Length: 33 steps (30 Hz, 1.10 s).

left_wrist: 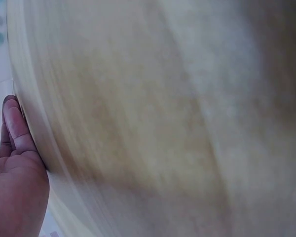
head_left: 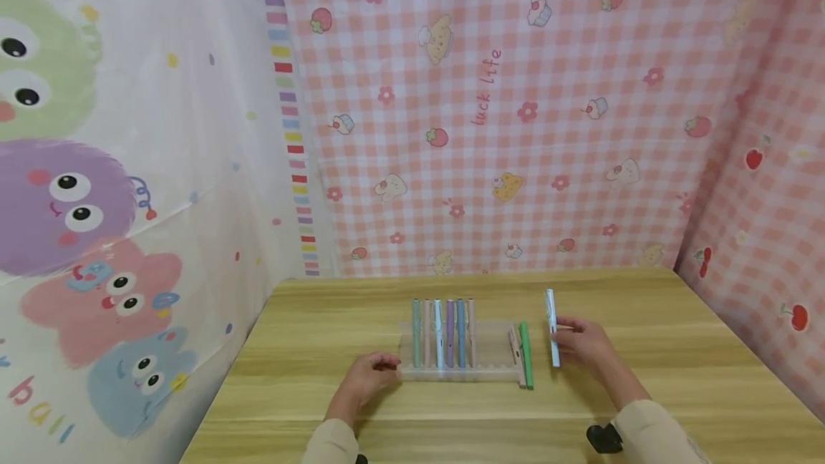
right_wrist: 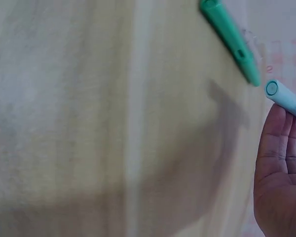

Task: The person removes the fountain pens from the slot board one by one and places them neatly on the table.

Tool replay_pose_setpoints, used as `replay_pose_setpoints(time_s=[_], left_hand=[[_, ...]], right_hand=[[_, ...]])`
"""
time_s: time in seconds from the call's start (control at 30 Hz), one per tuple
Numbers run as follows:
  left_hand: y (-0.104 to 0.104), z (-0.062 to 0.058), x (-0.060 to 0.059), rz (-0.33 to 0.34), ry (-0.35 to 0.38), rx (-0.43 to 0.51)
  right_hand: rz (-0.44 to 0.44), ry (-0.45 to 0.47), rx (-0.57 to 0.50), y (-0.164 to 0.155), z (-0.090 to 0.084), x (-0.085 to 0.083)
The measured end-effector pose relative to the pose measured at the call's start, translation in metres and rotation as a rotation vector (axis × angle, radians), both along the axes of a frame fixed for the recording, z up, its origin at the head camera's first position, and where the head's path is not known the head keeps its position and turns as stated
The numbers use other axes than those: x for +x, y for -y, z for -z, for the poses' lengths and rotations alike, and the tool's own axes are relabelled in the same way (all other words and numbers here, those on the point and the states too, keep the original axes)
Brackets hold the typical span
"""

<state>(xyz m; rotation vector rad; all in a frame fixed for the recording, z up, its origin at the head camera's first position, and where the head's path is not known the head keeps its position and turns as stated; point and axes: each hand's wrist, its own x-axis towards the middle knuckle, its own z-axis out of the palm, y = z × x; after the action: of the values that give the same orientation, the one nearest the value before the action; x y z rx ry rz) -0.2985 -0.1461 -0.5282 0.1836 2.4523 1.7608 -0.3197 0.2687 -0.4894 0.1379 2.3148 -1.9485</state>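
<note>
My right hand [head_left: 583, 344] pinches a pale blue pen [head_left: 551, 337] right of centre, low in the frame. My left hand [head_left: 369, 377] rests with loosely curled fingers against the clear pen rack [head_left: 493, 353], just left of it; a green pen [head_left: 526, 354] lies between rack and blue pen.

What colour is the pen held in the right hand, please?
Light blue; the pen in the right hand shows best in the head view.
</note>
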Motion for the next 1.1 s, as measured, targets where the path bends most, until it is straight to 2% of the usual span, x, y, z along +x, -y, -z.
replay_pose_setpoints(time_s=[0.2, 0.5, 0.87, 1.1], left_hand=[[-0.002, -0.001, 0.001, 0.014, 0.002, -0.006], [-0.004, -0.001, -0.001, 0.011, 0.007, -0.022], [-0.003, 0.000, -0.001, 0.004, -0.001, 0.004], [-0.001, 0.000, 0.001, -0.001, -0.001, -0.003]], right_hand=[[0.008, 0.029, 0.019, -0.008, 0.016, 0.002], [-0.024, 0.091, -0.042, -0.011, 0.027, 0.002], [-0.025, 0.076, 0.037, 0.000, 0.034, -0.003], [0.002, 0.120, 0.133, 0.007, 0.032, -0.007]])
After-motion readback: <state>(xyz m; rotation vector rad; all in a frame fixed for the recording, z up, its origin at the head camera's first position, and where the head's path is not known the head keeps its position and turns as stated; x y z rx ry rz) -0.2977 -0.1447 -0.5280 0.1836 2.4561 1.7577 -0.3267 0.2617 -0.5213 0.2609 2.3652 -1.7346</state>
